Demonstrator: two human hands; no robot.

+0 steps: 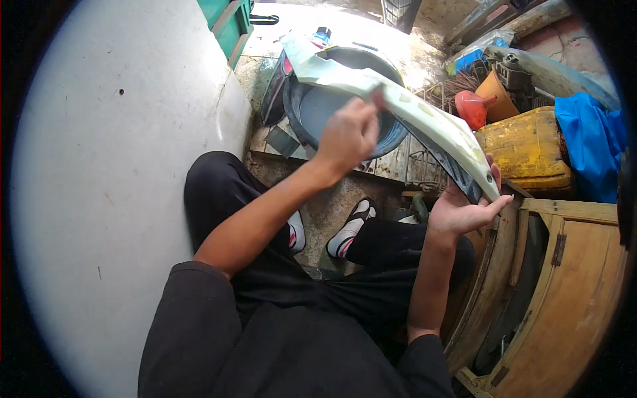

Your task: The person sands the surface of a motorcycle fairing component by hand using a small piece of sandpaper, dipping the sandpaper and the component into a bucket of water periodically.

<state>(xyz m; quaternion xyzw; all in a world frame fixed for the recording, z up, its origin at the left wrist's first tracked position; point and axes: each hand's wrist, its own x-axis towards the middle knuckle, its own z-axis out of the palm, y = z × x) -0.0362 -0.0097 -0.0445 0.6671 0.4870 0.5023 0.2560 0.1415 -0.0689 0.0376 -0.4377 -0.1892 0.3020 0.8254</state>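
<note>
A long, pale white-green plastic panel [398,99], shaped like a motorcycle body panel, slants over a dark round basin [292,99] of greyish water. My right hand [464,205] supports its lower right end from below, fingers curled round the edge and thumb stretched out. Above the basin, my left hand [348,131] is closed on a small dark piece of sandpaper [378,97] pressed to the panel's upper face; this spot is blurred. Patchy yellowish marks show on the panel. A dark grey square sheet [282,141] lies beside the basin.
A white wall-like surface [126,166] fills my left side. A yellow jerrycan [527,146], a red funnel [473,108] and blue plastic sheeting [590,142] crowd the right. Nearer stands a wooden cabinet [577,278]. A dark red-edged panel [273,96] leans by the basin.
</note>
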